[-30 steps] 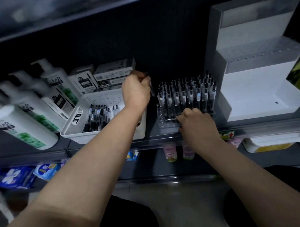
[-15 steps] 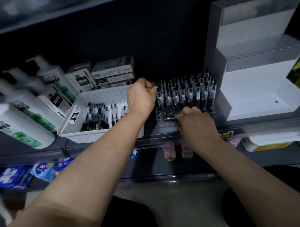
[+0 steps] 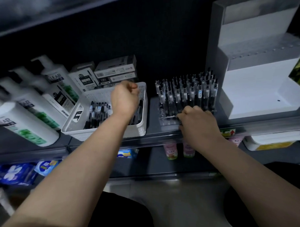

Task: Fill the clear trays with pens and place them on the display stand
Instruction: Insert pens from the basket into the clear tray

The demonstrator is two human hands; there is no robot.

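1. Our left hand (image 3: 125,99) was above the white perforated plastic basket (image 3: 142,128) with its fingers curled in. The hand was blurred, so we could not tell if it pinched a pen or nothing.
2. Our right hand (image 3: 198,122) lay on the front edge of the clear plastic tray (image 3: 168,121), with the fingers curled over that edge, we think to steady it.
3. The tray stood on the dark shelf (image 3: 151,116), between the basket and the white stepped display stand (image 3: 258,100), just beside the stand.
4. Black-and-clear pens (image 3: 185,92) stood upright in most of the tray. Only the front rows near its left corner looked without pens.
5. More loose pens (image 3: 96,115) lay in the basket, so we judged the filling nearly done but not finished.
6. The lower step of the stand carried no tray, so the placing was left to do.
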